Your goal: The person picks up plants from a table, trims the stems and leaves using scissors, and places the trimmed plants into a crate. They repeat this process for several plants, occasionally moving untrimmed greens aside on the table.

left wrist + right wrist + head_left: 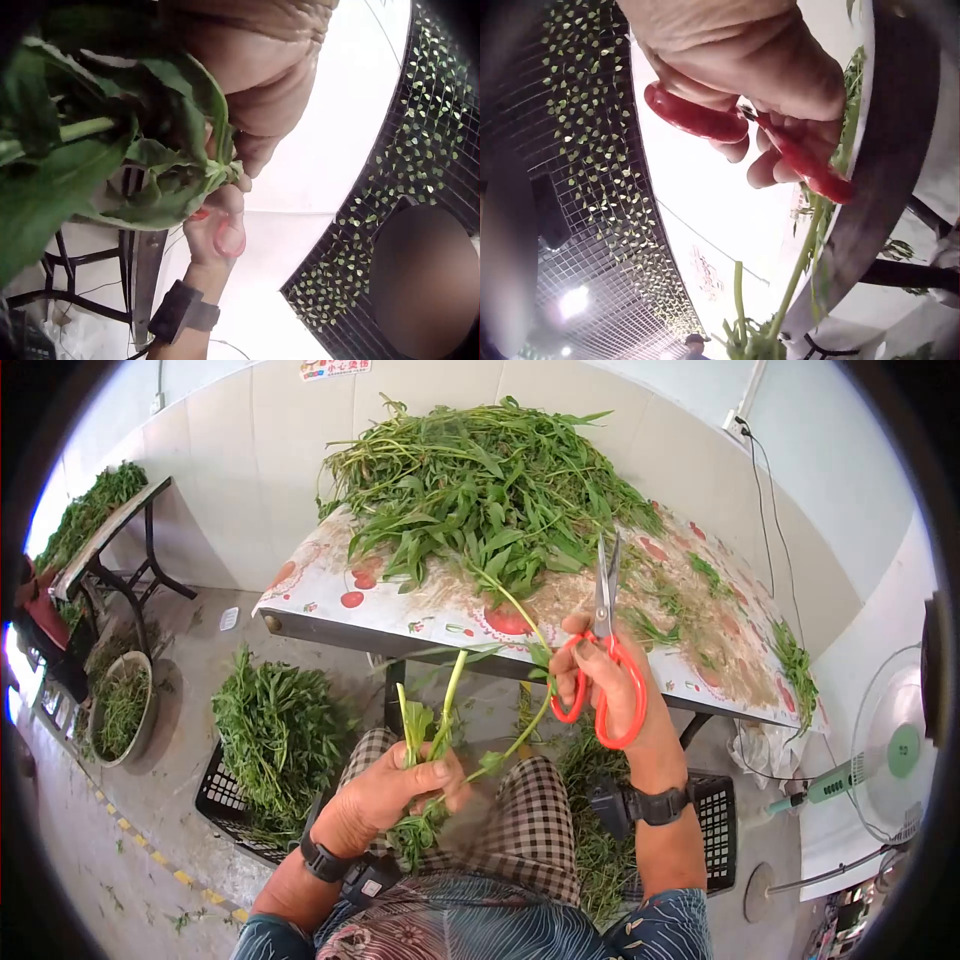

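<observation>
My left hand [405, 790] grips a small bunch of leafy green stems [452, 690], their pale bare ends pointing up and leaves hanging below the fist. In my right hand [625, 690] is a pair of scissors [604, 595] with red handles, the blades pointing up and away. A long curved stem [525, 735] runs between the left hand's bunch and the right fingers. The right wrist view shows the red handles [697, 118] around the fingers and the stem [799, 262] passing below. Leaves [172, 180] cover much of the left wrist view.
A large heap of leafy stems [490, 490] lies on the table [340, 600] ahead. Black crates [215, 790] with greens stand at both sides of my legs. A fan [900, 750] is at right. A basin [140, 730] and another table [100, 540] are at left.
</observation>
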